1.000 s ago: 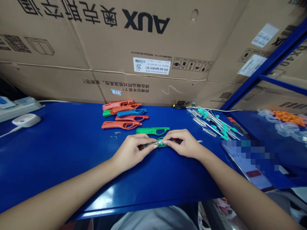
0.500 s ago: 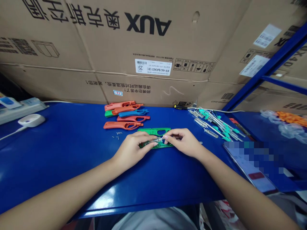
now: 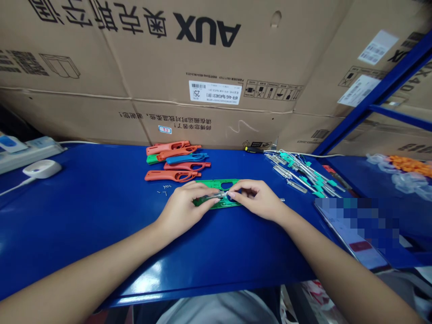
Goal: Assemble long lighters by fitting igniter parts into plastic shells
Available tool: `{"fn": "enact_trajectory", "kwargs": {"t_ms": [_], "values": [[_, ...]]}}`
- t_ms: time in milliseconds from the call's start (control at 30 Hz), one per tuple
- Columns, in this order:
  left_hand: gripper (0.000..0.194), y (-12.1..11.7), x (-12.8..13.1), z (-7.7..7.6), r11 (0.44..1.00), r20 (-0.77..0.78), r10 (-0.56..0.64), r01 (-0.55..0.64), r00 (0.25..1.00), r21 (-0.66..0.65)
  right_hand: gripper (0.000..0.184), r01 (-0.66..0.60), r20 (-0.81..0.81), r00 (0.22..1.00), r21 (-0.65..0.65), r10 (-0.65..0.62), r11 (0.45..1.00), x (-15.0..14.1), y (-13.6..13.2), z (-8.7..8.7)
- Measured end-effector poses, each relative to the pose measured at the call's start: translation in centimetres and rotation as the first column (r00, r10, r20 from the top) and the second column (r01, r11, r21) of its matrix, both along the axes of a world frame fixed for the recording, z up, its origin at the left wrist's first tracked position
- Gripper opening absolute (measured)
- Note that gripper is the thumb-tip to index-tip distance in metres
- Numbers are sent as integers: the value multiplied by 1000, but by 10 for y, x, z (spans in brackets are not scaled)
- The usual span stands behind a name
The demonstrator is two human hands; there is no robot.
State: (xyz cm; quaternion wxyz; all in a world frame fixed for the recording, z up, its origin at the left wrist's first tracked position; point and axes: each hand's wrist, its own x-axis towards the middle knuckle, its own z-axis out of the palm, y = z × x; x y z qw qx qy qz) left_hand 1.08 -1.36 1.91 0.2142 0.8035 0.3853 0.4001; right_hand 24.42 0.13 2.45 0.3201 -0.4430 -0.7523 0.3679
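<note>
near tabletop (image 3: pixel 219 252) left open, green shells (image 3: pixel 216 183) flanked by left hand (image 3: pixel 180 209) and right hand (image 3: pixel 259 200), rear blocked by cardboard (image 3: pixel 256 49), right by rods (image 3: pixel 308 173)

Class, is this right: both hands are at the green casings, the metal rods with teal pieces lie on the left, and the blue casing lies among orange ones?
No: the head view shows the metal rods with teal pieces on the table's right side. The left hand and right hand are at the green casings, and the blue casing lies among orange ones.
</note>
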Motion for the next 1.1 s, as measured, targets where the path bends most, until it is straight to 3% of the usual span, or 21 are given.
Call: {"fn": "enact_trajectory", "kwargs": {"t_ms": [267,367,467,600,800,1100], "values": [[15,0,4,-2,999,46,-17,18,999,-31,24,18,-17,1000,32,-18,999,-4,-2,-4],[16,3,2,-2,1000,-5,-19,19,1000,-25,22,20,38,999,68,-22,998,-5,-2,-5],[15,6,-2,2,1000,-100,-9,8,995,-4,17,-14,208,978,215,-32,977,-4,-4,-1],[14,9,-7,10,999,-177,-33,27,984,-34,15,-101,400,913,418,-83,903,2,-6,7],[17,9,-11,15,991,-333,-97,62,938,-116,19,-238,507,862,405,0,882,10,-4,9],[11,11,-13,12,988,-299,-113,74,948,-137,20,-238,506,863,405,0,883,12,-3,13]]}}
